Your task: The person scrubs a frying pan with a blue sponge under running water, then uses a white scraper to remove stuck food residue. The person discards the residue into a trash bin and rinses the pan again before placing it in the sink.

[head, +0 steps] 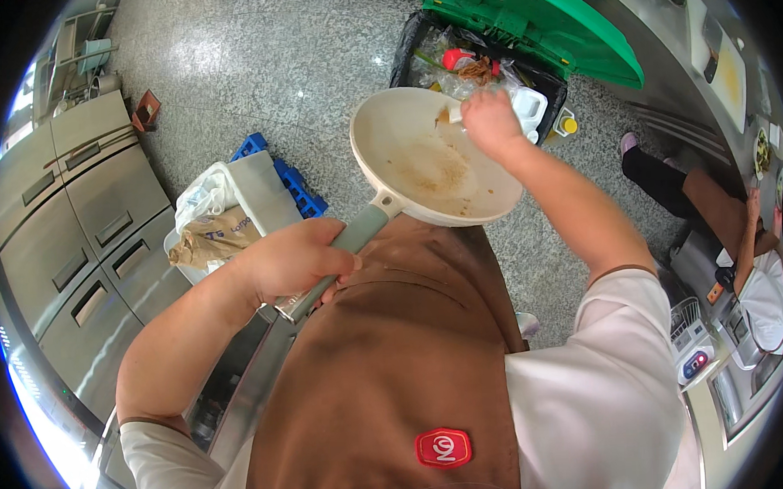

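My left hand [307,261] is wrapped around the grey-green handle [366,227] of a cream-coloured frying pan [413,135]. Brown residue streaks and a few crumbs mark the inside of the pan, which is tilted. At the pan's far right rim, my right hand [493,123] pinches a small white piece [455,114] against the inner wall; its material cannot be made out, as my fingers cover most of it. Just beyond the pan stands an open waste bin lined with a black bag [558,93], partly hidden by the pan and my right hand.
The bin's green lid [539,22] is swung back. Plastic film, a red item [458,59] and a white container [528,107] lie inside. At left, a tub [267,184] holds bags near a blue pallet [297,189] and steel cabinets [101,191]. A co-worker [718,210] stands at the right counter.
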Demonstrator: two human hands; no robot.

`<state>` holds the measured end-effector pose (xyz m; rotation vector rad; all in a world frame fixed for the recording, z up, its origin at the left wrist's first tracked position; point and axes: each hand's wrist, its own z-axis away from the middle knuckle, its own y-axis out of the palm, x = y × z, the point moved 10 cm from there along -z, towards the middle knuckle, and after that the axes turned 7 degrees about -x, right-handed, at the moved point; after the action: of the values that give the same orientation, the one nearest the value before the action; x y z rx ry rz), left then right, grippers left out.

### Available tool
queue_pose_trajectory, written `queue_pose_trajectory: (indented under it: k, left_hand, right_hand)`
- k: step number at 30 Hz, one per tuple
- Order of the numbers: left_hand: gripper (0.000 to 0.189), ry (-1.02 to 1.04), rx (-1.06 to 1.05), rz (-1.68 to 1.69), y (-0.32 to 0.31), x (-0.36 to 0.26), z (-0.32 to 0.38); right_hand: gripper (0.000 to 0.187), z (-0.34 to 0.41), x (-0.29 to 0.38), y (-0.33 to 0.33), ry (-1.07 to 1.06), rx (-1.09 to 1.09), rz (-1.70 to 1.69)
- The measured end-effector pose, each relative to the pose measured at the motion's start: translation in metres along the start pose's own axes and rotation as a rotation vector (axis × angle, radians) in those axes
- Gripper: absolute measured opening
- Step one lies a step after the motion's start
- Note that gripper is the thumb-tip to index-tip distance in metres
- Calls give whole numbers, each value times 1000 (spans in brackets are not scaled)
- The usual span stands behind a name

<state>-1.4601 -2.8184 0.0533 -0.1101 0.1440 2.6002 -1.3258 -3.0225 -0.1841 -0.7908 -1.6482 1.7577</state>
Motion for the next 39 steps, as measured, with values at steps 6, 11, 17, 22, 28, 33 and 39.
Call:
queue_pose_trajectory:
  k: [6,11,17,22,28,33,39]
  left_hand:
    - [19,21,34,-147,5,-18,-2]
    - [20,-2,15,-122,2,-23,-1]
    - [21,6,-29,-210,-5,-34,2]
    - [21,-20,-16,-192,-3,-39,4]
    - [24,-10,-49,-300,-6,-39,-1]
    - [25,-23,-57,-300,-11,-36,-1]
    - [22,-66,-69,-365,-15,-37,0]
  right_hand:
    - [16,8,6,24,-9,127,23]
    - [14,-4,-21,-13,118,49,-80]
    - [20,16,2,13,-27,248,-55]
    - [25,-5,-54,-6,330,216,-281]
    - [27,12,-30,64,285,644,-608]
    - [28,1,-88,19,641,356,-537]
    - [28,0,-25,34,398,440,-709]
